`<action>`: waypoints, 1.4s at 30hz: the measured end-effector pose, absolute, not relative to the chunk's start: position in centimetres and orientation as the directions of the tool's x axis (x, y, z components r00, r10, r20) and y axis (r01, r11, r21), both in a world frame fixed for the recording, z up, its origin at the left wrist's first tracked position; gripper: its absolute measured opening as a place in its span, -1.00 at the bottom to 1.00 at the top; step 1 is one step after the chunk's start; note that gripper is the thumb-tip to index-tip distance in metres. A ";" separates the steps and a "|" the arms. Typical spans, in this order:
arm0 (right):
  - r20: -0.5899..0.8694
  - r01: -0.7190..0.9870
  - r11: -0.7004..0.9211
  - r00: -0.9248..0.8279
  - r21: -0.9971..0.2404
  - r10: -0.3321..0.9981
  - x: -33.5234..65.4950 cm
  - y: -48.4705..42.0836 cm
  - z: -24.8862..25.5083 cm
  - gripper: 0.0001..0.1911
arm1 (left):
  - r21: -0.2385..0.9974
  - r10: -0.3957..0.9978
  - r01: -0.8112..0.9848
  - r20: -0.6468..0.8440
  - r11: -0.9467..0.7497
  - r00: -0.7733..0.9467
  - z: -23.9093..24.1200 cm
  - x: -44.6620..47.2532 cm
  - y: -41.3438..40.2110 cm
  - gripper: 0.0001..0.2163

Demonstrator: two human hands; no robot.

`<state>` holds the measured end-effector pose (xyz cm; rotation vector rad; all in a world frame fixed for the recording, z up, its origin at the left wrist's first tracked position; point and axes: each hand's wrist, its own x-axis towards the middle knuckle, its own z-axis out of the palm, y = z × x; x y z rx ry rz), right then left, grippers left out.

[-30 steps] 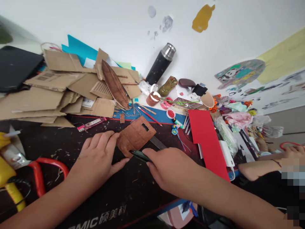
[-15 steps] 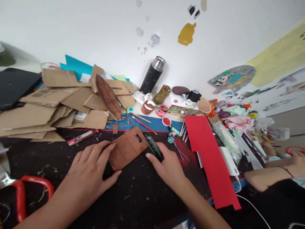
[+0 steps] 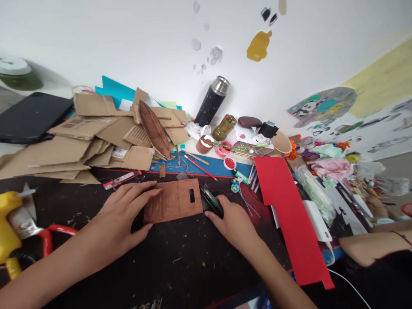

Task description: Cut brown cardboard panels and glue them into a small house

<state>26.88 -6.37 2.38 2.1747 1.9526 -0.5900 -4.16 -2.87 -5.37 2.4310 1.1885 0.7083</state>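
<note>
A brown painted cardboard piece [image 3: 174,200] with a small rectangular slot lies flat on the black desk mat [image 3: 180,262]. My left hand [image 3: 124,216] rests on its left end, fingers stretched flat. My right hand [image 3: 233,221] is at its right edge, fingers closed round a dark green utility knife [image 3: 210,201] whose tip points toward the slot.
A pile of torn cardboard [image 3: 80,137] with a brown boat-shaped piece [image 3: 155,128] lies at the back left. A black flask [image 3: 212,101], paint pots, a red pencil [image 3: 199,166] and a red card sheet [image 3: 286,206] crowd the right. Another person's forearm [image 3: 373,246] rests at far right. Yellow glue gun [image 3: 9,223] at left.
The brown piece has been turned from tilted to lying level. My right hand moved the knife from the piece's near edge round to its right side beside the slot.
</note>
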 end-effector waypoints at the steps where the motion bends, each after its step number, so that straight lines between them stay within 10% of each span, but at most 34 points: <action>1: -0.394 0.981 -0.138 0.075 -0.135 0.916 27.0 -6.4 2.5 -0.67 | 0.503 0.800 0.629 0.279 -0.592 0.530 -5.3 -4.2 -2.9 -0.44; 18: -0.295 0.991 -0.104 0.074 -0.089 0.953 31.4 -6.2 4.6 -0.85 | 0.546 0.775 0.578 0.244 -0.607 0.584 -5.7 -4.3 -2.9 -0.40; 24: -0.321 0.949 0.092 -0.192 -0.301 0.928 29.0 -5.7 5.6 -0.81 | 0.557 0.798 0.573 0.387 -0.601 0.461 -3.1 -4.6 -2.4 -0.52; 29: -0.331 0.921 0.260 -0.351 -0.289 0.876 26.3 -4.5 4.5 -0.89 | 0.450 0.703 0.549 0.548 -0.705 0.454 -1.1 -4.2 -2.9 -0.91; 36: -0.299 0.939 0.310 -0.342 -0.151 0.891 24.9 -2.3 3.3 -0.87 | 0.206 0.610 0.590 0.458 -0.781 0.647 -3.9 -2.6 -3.8 -0.73; 42: -0.205 0.914 0.266 -0.336 -0.306 0.919 25.6 -2.8 1.9 -0.78 | 0.129 0.616 0.623 0.394 -0.772 0.682 -4.5 -2.6 -4.4 -0.66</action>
